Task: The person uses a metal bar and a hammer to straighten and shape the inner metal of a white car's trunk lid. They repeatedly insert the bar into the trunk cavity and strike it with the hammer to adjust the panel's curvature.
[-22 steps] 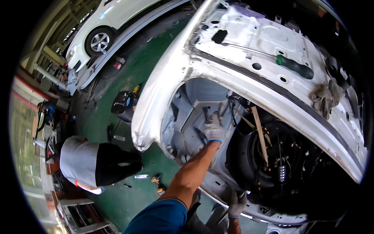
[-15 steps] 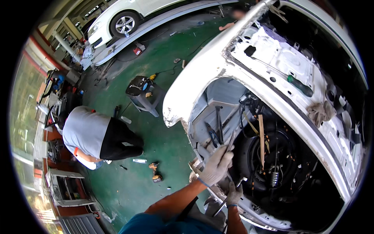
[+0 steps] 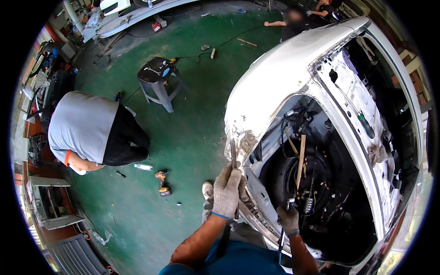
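In a knit work glove, my left hand (image 3: pixel 227 189) is closed round a flat metal bar (image 3: pixel 233 155). The bar's far end lies at the dented, scraped rear corner (image 3: pixel 245 141) of a white car body (image 3: pixel 275 75). My right hand (image 3: pixel 288 219), also gloved, grips a hammer (image 3: pixel 291 200) by its handle at the edge of the open trunk; its small metal head shows above the fist. Inside the trunk well a wooden stick (image 3: pixel 301 161) lies over a dark round recess, beside a coil spring (image 3: pixel 309 205).
A green-handled screwdriver (image 3: pixel 365 125) and a rag (image 3: pixel 377 155) lie on the car's inner panel. Left on the green floor are a stool (image 3: pixel 158 81) with tools and a cordless drill (image 3: pixel 162 183). A bent-over person (image 3: pixel 87 130) works there; another person (image 3: pixel 295 27) is beyond the car.
My view has swung. My left hand has moved the bar out of the trunk area to the car's rear corner. The hammer stays in my right hand.
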The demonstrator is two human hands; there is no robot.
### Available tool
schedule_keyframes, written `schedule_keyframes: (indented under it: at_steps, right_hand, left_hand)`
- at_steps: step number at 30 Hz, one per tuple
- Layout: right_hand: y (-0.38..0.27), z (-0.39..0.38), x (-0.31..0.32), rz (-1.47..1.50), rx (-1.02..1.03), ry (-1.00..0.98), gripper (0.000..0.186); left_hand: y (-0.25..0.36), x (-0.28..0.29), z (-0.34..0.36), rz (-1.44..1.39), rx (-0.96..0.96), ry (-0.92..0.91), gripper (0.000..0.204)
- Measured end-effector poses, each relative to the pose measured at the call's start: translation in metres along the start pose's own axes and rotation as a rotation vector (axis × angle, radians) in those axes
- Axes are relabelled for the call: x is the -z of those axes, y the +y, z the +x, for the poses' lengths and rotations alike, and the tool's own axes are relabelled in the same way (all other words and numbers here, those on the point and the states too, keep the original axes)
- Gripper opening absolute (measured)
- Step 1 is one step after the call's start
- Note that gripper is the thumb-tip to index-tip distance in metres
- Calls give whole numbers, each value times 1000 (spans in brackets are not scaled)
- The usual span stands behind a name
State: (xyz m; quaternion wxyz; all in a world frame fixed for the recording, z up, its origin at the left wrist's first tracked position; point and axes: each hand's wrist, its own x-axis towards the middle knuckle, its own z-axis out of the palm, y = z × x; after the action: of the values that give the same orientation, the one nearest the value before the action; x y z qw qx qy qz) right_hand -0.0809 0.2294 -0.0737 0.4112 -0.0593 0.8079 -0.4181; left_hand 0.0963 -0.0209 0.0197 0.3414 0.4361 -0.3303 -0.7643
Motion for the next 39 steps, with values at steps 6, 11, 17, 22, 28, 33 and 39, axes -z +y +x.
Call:
schedule_keyframes:
  at_steps: [6,11,17,22,28,33,39]
  right_hand:
    - [-62,-23,-21,-78,21,5,20]
    - [-83,-26,-34,-153,37,-24,20]
    - [-93,-25,-41,-291,137,-69,23]
    - [-88,-24,-44,-307,83,-86,18]
    - [-73,-25,-49,-300,71,-56,19]
    - [-75,-29,-49,-318,67,-62,21]
    - [-69,-28,-48,-348,54,-52,22]
  left_hand:
    - [12,14,-1,-75,41,23,39]
    - [26,19,9,-99,93,-63,37]
    - [42,26,3,-81,188,-149,37]
    - [42,30,-2,-117,282,-144,42]
    - [44,27,-2,-199,236,-179,44]
    - [37,28,-1,-169,236,-163,43]
    - [50,28,0,-84,199,-155,43]
